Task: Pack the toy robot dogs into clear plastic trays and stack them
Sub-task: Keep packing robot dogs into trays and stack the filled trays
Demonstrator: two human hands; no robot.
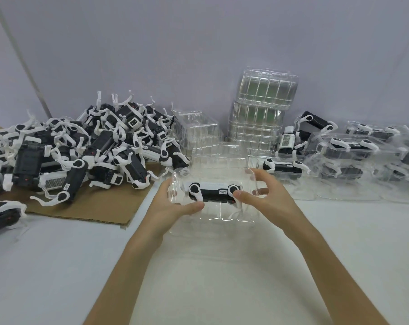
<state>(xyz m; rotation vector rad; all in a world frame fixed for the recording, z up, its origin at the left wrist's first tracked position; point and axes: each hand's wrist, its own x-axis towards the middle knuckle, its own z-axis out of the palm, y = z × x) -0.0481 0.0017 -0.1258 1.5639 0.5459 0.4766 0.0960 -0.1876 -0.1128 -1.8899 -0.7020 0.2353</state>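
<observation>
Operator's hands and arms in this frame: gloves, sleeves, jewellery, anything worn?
Nothing worn shows. The left hand and right hand have no gloves, rings or watch. The left forearm and right forearm are uncovered down to the frame edge; no sleeve in view.

Left hand (pixel 173 205) and right hand (pixel 270 195) grip, thumbs inward.

Plain pale wall (pixel 198 43) behind a white table (pixel 58 266).
</observation>
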